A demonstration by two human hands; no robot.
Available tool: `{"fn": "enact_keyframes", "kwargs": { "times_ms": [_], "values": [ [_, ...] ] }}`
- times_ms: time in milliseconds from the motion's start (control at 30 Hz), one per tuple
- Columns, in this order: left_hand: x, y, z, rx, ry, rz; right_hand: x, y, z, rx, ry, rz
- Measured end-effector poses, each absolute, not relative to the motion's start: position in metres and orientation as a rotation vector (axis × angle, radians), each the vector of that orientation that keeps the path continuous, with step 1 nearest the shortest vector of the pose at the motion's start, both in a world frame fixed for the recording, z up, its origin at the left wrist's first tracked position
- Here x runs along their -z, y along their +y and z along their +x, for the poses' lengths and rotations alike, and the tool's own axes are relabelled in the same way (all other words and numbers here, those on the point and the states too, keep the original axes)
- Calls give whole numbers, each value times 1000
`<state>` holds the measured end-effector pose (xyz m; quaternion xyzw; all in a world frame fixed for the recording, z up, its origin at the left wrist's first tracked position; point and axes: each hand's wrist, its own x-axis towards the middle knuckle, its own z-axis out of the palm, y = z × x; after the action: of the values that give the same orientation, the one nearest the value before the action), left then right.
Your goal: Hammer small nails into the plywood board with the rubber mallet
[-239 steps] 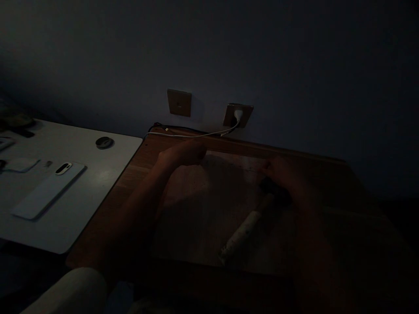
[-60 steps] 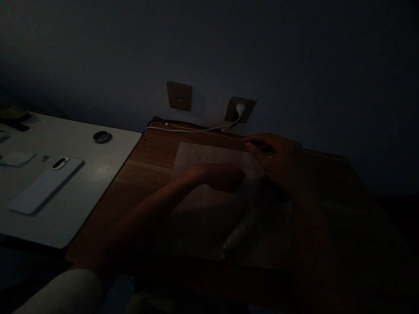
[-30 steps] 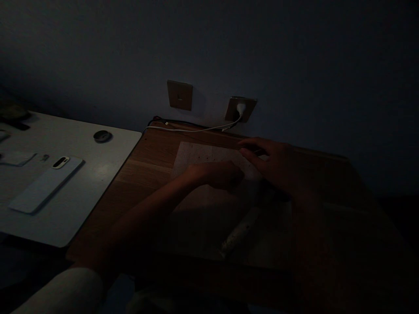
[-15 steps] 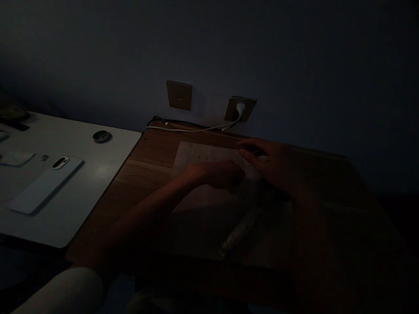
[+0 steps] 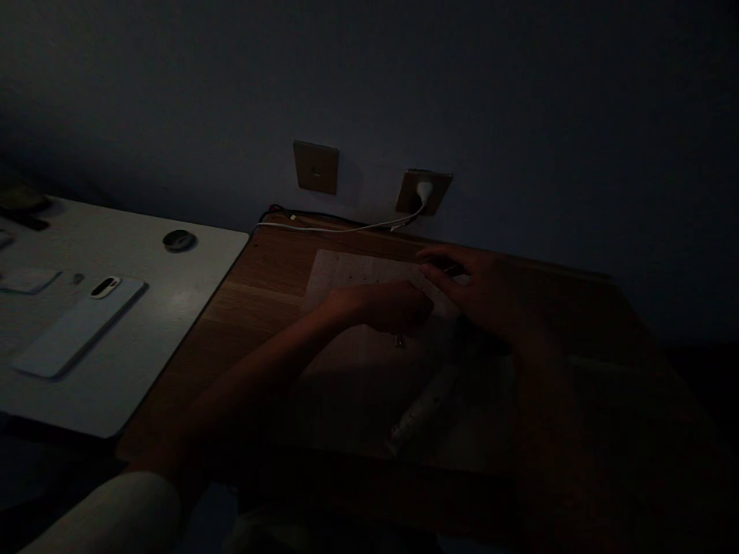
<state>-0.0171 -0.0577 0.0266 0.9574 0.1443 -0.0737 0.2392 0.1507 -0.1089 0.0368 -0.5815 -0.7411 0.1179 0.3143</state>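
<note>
The scene is very dark. My left hand (image 5: 388, 305) rests curled on a pale board (image 5: 346, 273) lying on the brown wooden table (image 5: 259, 292). A small shiny thing (image 5: 398, 339) shows just under its fingers; I cannot make out what it is. My right hand (image 5: 482, 288) lies on the board's far right part, its fingers stretched toward the left and pinching a thin dark object (image 5: 453, 269). A hammer with a pale handle (image 5: 421, 412) lies on the board nearer to me, its dark head under my right hand.
A white table (image 5: 144, 308) stands on the left with a white phone (image 5: 78, 327), a small round dark object (image 5: 178, 241) and other small items. On the wall are a switch plate (image 5: 315, 166) and a socket (image 5: 423, 192) with a white plug and cable (image 5: 335, 228).
Eight seconds ago my left hand was raised at the board's far edge; it has come down to the board's middle. My right hand moved from the hammer head up to the far edge. The shiny thing is newly visible.
</note>
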Motion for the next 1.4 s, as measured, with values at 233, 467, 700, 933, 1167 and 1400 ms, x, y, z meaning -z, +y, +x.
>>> {"fn": "enact_keyframes", "kwargs": {
  "times_ms": [233,467,700,933,1167,1400],
  "values": [
    [-29,-55,-21,168,453,2592,-41,-111,147,-313,-1956,-1555],
    [-62,-59,-42,-207,460,2567,-61,-121,161,-153,-1850,-1629],
    [-37,-77,-50,-304,494,2751,-77,-132,170,-86,-1780,-1709],
    [49,-93,-89,-94,350,2891,-77,-130,164,-116,-1805,-1710],
    [57,-108,-106,-197,411,2833,-79,-133,163,-122,-1832,-1698],
    [54,-119,-110,-207,524,2809,-81,-135,155,-119,-1838,-1683]
  ]
}}
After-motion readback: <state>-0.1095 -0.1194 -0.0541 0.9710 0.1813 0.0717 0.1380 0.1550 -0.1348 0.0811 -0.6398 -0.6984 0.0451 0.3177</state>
